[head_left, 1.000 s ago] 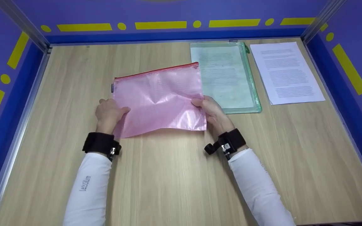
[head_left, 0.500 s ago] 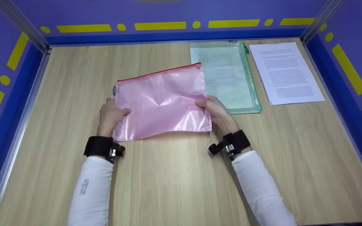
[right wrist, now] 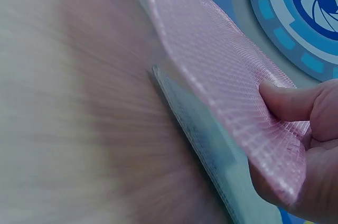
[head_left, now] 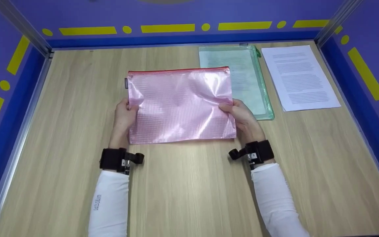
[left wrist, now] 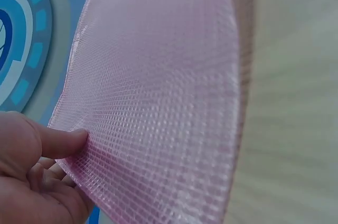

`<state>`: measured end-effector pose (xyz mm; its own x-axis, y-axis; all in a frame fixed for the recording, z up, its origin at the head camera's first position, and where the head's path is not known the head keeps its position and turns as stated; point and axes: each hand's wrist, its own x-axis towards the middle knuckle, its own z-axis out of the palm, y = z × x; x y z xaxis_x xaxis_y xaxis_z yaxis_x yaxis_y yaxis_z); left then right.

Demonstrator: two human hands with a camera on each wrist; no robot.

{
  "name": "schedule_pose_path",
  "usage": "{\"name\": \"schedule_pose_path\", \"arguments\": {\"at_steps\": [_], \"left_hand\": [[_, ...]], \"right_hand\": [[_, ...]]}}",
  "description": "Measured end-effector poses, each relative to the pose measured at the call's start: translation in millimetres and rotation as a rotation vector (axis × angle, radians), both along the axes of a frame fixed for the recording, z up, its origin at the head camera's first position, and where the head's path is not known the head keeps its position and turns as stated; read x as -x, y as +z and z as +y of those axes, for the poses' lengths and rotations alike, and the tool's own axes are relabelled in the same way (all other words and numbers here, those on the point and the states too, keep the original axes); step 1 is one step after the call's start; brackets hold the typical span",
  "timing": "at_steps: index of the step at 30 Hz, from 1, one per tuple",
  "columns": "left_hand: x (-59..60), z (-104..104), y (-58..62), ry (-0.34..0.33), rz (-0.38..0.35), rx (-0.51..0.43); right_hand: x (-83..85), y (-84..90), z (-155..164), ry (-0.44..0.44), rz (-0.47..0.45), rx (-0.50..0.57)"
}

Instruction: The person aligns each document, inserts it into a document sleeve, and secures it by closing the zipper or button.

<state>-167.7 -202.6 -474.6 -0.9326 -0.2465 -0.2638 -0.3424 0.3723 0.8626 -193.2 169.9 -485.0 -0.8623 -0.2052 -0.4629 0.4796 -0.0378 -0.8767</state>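
A pink mesh zip pouch (head_left: 181,105) with a red zipper along its top edge is held level above the wooden table (head_left: 189,184). My left hand (head_left: 126,113) pinches its left edge, thumb on top. My right hand (head_left: 239,113) pinches its right edge the same way. In the left wrist view the pouch (left wrist: 169,108) spreads away from my left hand (left wrist: 37,171). In the right wrist view my right hand (right wrist: 301,123) presses a thumb on the pouch (right wrist: 222,71), with a green pouch (right wrist: 200,129) lying beneath it.
A green zip pouch (head_left: 245,79) holding a printed sheet lies at the back, partly behind the pink one. A loose printed sheet (head_left: 299,77) lies to its right. Blue walls with yellow marks enclose the table on three sides.
Both hands have shifted the pink pouch to the right and turned it from a tilt to level. It now covers more of the green pouch's left side.
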Motion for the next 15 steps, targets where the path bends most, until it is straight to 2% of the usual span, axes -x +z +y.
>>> {"name": "schedule_pose_path", "arguments": {"at_steps": [8,15], "left_hand": [[-1.4,22,0.0,0.037,0.119,-0.101],[-8.4,30,-5.4,0.015,0.178,-0.147]], "right_hand": [[5.9,4.4,20,-0.016,0.066,-0.056],[13.5,8.9,35,-0.067,0.079,-0.021]]}}
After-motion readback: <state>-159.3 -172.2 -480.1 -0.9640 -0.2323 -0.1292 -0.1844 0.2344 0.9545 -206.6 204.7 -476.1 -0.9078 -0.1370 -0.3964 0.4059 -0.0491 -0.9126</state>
